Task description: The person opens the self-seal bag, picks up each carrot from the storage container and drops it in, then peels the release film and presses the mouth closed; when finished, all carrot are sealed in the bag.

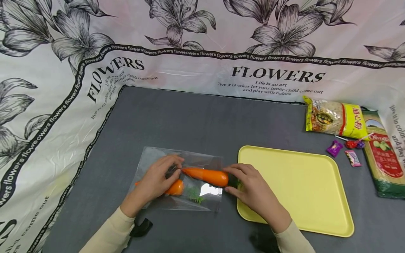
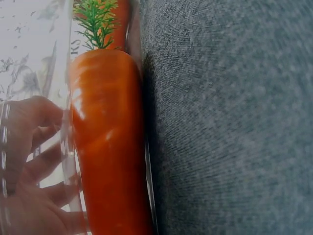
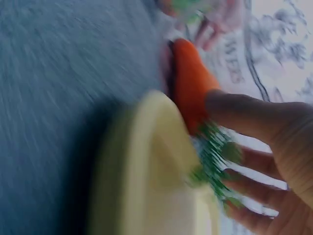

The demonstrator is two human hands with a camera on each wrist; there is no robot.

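Note:
My right hand (image 1: 253, 182) pinches an orange carrot (image 1: 212, 176) at its thick end, its thumb showing against the carrot in the right wrist view. Green leaves (image 3: 212, 156) of that carrot stick out among the fingers. The carrot's narrow tip points left, close to the fingertips of my left hand (image 1: 155, 177). This left hand grips the film of a clear plastic bag (image 1: 205, 203) with bent fingers, seen through the film in the left wrist view. A second carrot (image 2: 110, 132) with a green top (image 2: 97, 24) lies inside the bag, partly hidden below the left hand.
A yellow tray (image 1: 294, 189) lies right of the bag, its left rim under the right hand. Beyond it are a yellow food packet (image 1: 332, 117), a green-and-red packet (image 1: 384, 154), small wrapped candies (image 1: 334, 148) and a lollipop (image 1: 351, 144). Flower-printed cloth (image 1: 190, 66) borders the grey surface.

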